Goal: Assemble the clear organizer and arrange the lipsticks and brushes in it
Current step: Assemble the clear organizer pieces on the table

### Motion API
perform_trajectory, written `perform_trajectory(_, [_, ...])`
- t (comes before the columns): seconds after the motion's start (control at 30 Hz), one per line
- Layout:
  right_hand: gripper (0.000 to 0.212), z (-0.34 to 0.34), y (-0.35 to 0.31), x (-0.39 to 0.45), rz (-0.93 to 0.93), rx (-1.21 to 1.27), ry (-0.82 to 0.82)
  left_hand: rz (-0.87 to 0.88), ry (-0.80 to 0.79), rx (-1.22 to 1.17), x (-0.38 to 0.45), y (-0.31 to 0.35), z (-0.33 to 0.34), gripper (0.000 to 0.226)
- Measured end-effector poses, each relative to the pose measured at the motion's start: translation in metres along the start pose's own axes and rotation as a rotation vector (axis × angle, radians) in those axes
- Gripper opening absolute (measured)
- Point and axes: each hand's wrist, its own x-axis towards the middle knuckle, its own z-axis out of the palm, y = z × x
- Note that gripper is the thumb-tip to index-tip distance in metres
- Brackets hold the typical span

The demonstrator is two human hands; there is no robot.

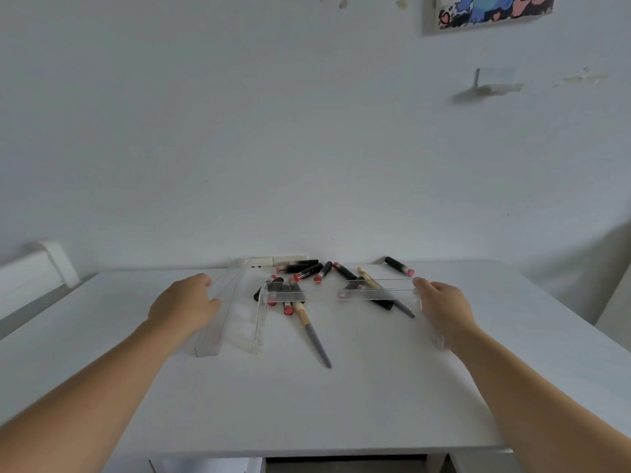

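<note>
My right hand (440,307) pinches one end of the long clear acrylic panel (341,289), which runs crosswise above the scattered black lipsticks (309,272), while my open, empty left hand (182,303) rests beside the clear slotted organizer pieces (235,315) left of them.

Both my forearms reach forward over the bench (307,404), bare to the elbow. My left hand (184,307) sits left of the bench's middle, palm down, fingers (205,279) curled loosely forward. My right hand (444,305) sits right of the middle, palm turned inward, fingers (421,285) extended against a clear panel (375,290).
</note>
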Motion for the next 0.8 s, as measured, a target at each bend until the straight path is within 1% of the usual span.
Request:
perform_trajectory(0.07, [0.054, 0.001, 0.001, 0.002, 0.009, 0.011, -0.015, -0.006, 0.011, -0.046, -0.001, -0.002, -0.003, 0.049])
perform_trajectory(0.2, [0.062, 0.000, 0.002, 0.007, 0.025, 0.030, -0.037, 0.042, 0.074, -0.123, -0.003, -0.001, -0.015, 0.046])
perform_trajectory(0.27, [0.066, -0.001, 0.004, 0.010, 0.030, 0.059, -0.047, 0.120, 0.106, -0.197, -0.007, 0.006, -0.023, 0.043])
perform_trajectory(0.37, [0.072, -0.004, 0.003, 0.010, 0.057, 0.131, -0.065, 0.294, 0.127, -0.310, -0.016, 0.025, -0.030, 0.040])
perform_trajectory(0.47, [0.067, -0.013, 0.001, 0.007, 0.072, 0.239, -0.100, 0.476, 0.092, -0.404, -0.027, 0.052, -0.030, 0.036])
perform_trajectory(0.57, [0.065, -0.024, 0.008, 0.009, 0.028, 0.301, -0.140, 0.617, 0.036, -0.433, -0.037, 0.080, -0.021, 0.035])
perform_trajectory(0.63, [0.059, -0.029, 0.017, 0.009, -0.033, 0.320, -0.103, 0.702, 0.014, -0.425, -0.042, 0.096, -0.013, 0.039])
perform_trajectory(0.7, [0.054, -0.032, 0.025, 0.006, -0.079, 0.420, -0.040, 0.774, -0.010, -0.395, -0.045, 0.106, -0.005, 0.040])
perform_trajectory(0.8, [0.049, -0.035, 0.027, 0.003, -0.081, 0.561, 0.001, 0.807, -0.033, -0.370, -0.046, 0.113, 0.006, 0.041])
